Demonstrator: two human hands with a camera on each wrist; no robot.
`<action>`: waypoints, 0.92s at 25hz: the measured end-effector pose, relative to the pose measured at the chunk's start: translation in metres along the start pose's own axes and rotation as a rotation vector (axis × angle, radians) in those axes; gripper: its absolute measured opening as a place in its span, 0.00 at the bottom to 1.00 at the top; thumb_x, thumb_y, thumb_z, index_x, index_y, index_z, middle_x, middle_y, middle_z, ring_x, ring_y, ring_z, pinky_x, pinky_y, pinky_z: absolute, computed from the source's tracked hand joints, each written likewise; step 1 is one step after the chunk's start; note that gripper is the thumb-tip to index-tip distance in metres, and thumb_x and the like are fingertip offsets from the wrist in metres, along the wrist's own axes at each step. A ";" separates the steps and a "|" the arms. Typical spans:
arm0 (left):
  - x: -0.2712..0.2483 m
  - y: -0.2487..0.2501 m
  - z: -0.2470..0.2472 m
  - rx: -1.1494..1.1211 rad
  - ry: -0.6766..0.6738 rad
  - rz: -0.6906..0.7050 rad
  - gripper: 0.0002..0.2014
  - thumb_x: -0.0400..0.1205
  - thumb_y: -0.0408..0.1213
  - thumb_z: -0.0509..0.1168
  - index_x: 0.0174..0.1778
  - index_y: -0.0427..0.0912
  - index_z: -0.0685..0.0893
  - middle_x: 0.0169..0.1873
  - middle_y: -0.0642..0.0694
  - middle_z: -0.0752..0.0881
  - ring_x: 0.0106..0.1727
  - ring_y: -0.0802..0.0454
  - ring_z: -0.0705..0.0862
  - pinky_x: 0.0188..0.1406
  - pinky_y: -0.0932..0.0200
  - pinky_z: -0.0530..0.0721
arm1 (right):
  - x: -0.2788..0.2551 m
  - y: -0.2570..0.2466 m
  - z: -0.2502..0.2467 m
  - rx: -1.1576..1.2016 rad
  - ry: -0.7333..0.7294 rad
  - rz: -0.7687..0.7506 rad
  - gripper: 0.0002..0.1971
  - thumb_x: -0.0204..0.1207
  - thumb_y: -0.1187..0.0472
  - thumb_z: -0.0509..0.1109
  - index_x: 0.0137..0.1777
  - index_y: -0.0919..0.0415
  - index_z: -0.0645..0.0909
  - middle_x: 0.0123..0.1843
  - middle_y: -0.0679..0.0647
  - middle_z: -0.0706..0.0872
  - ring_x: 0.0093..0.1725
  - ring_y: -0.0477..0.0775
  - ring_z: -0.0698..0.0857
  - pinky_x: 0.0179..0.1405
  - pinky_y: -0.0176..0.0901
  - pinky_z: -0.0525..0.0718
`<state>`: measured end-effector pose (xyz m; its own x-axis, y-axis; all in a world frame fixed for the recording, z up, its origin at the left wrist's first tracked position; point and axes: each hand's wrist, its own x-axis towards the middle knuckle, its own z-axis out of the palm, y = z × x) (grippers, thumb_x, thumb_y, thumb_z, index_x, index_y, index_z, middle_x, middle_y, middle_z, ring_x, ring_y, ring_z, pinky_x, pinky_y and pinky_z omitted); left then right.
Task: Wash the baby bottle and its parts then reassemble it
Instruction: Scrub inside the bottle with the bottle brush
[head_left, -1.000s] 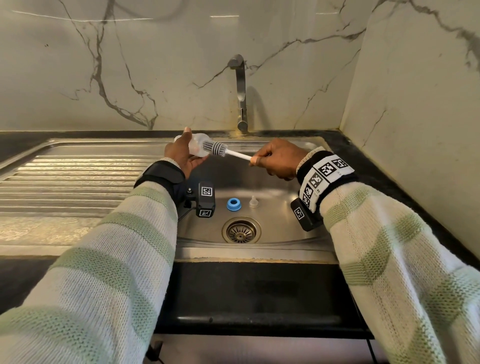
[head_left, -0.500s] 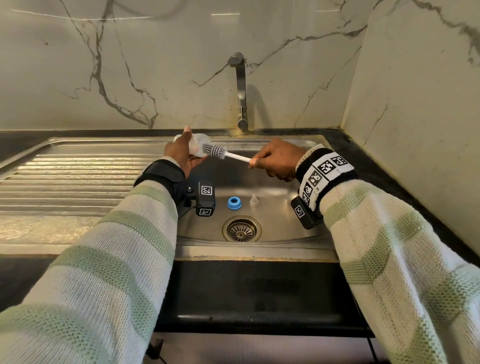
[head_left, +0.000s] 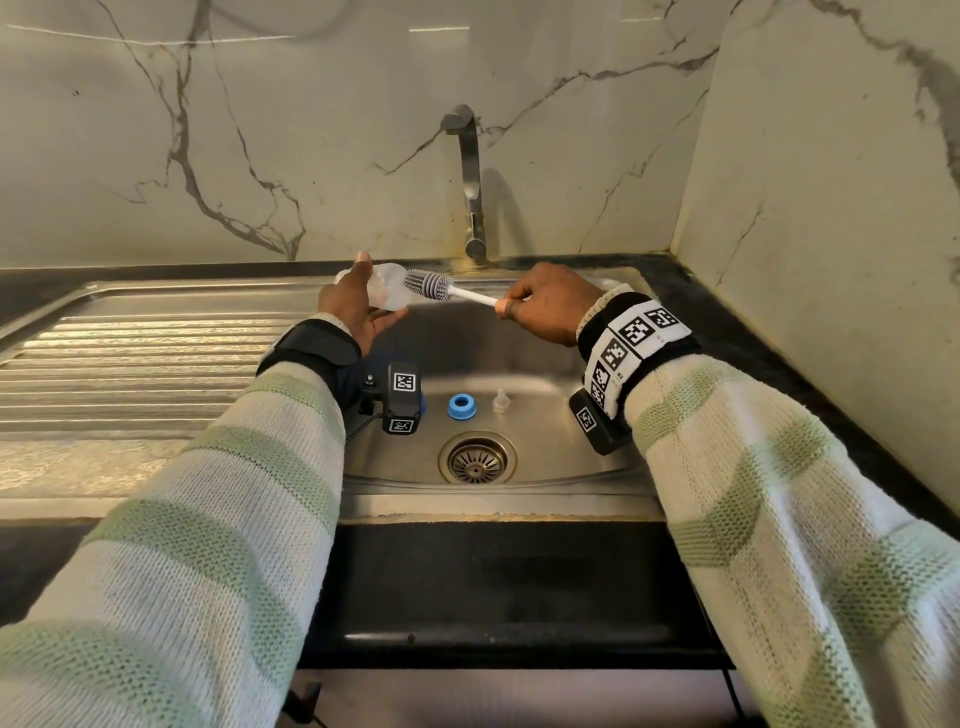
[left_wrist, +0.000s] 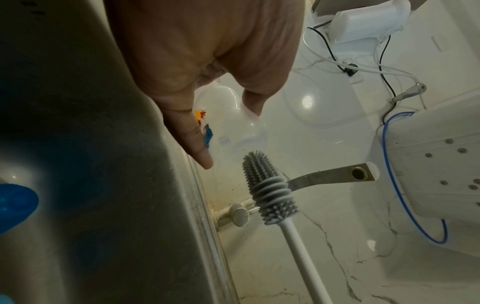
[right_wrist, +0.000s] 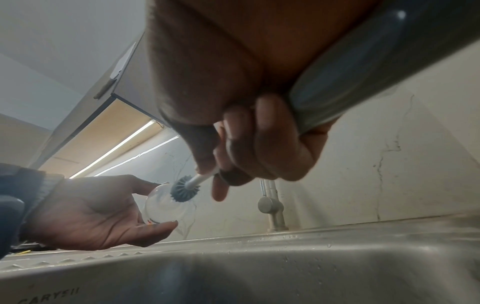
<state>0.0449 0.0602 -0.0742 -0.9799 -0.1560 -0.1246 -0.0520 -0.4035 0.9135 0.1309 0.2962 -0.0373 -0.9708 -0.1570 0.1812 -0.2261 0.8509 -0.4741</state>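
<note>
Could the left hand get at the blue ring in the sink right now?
Probably not yet: the left hand holds the bottle. The blue ring lies uncovered on the sink floor below.

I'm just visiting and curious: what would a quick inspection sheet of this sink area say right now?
Surface: steel sink with a ribbed drainboard on a dark counter; drain strainer in the basin.
Job's things: clear baby bottle held sideways over the basin; grey-headed bottle brush, its head just outside the bottle mouth; blue ring and clear teat lying apart on the basin floor.
Clutter: nothing seen.
Hands: left hand holds the bottle; right hand grips the brush handle.
Cables: thin lead at the left wrist camera; white and black wires plus a blue tube in the left wrist view.
Surroundings: marble-look walls; tap, no water seen running.
</note>
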 end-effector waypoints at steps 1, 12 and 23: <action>0.000 -0.001 0.000 0.000 -0.008 -0.002 0.23 0.85 0.49 0.66 0.70 0.39 0.74 0.55 0.37 0.85 0.52 0.40 0.88 0.41 0.47 0.91 | -0.001 0.001 0.001 0.038 -0.022 0.000 0.13 0.82 0.51 0.68 0.50 0.58 0.91 0.30 0.52 0.83 0.27 0.48 0.76 0.25 0.35 0.71; 0.001 -0.002 0.000 0.014 -0.015 -0.008 0.26 0.83 0.49 0.68 0.74 0.42 0.72 0.66 0.36 0.81 0.59 0.36 0.85 0.42 0.43 0.91 | -0.003 0.007 -0.006 -0.074 0.012 0.051 0.15 0.82 0.53 0.67 0.52 0.63 0.91 0.34 0.53 0.85 0.33 0.53 0.80 0.27 0.35 0.69; 0.009 -0.007 -0.002 -0.030 -0.017 -0.004 0.23 0.85 0.43 0.67 0.75 0.40 0.72 0.68 0.34 0.79 0.62 0.34 0.83 0.42 0.42 0.89 | -0.007 0.001 -0.001 0.034 -0.047 0.070 0.14 0.82 0.53 0.68 0.52 0.62 0.90 0.28 0.51 0.80 0.23 0.48 0.74 0.17 0.34 0.71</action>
<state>0.0370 0.0598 -0.0823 -0.9828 -0.1388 -0.1216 -0.0506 -0.4309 0.9010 0.1374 0.2988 -0.0385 -0.9868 -0.1222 0.1064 -0.1597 0.8434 -0.5129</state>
